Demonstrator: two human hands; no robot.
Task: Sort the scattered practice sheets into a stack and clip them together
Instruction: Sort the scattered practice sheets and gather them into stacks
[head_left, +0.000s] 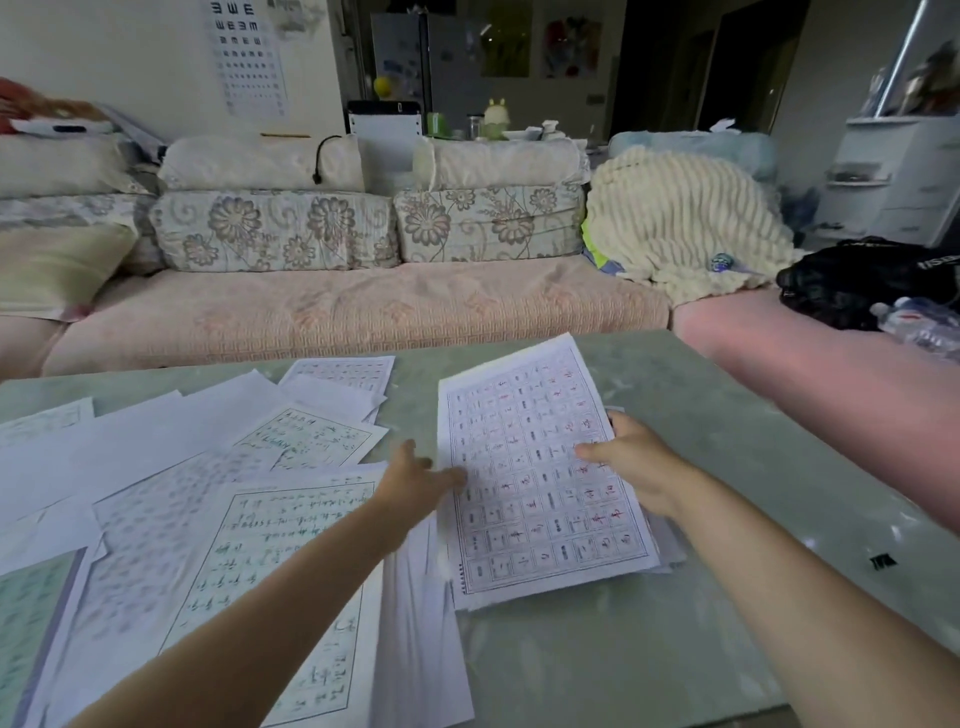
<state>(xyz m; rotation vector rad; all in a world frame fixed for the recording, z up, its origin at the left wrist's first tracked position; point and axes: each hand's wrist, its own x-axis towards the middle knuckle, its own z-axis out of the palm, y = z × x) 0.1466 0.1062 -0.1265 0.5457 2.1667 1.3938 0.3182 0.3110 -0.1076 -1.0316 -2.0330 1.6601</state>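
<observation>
While both arms reach out over the table (597, 649), the stack (545, 478) lies right of centre, red-grid sheet on top, its far corner near the table's far edge. Right hand (639, 462) pinches the stack's right edge, thumb on top, fingers curled under. Left hand (415, 478) lies flat, fingers spread, tips pressing the stack's left edge. Lower sheets stick out unevenly at the stack's near and right edges.

Loose sheets (171, 499) cover the left half of the table, overlapping at all angles; some run off the near edge and the left side of view. Clip (882, 561), small and black, sits alone on bare tabletop well right of the stack.

Open room: bare table right of the stack and along the near edge. Sofa (337, 312) stands just beyond the far edge.
</observation>
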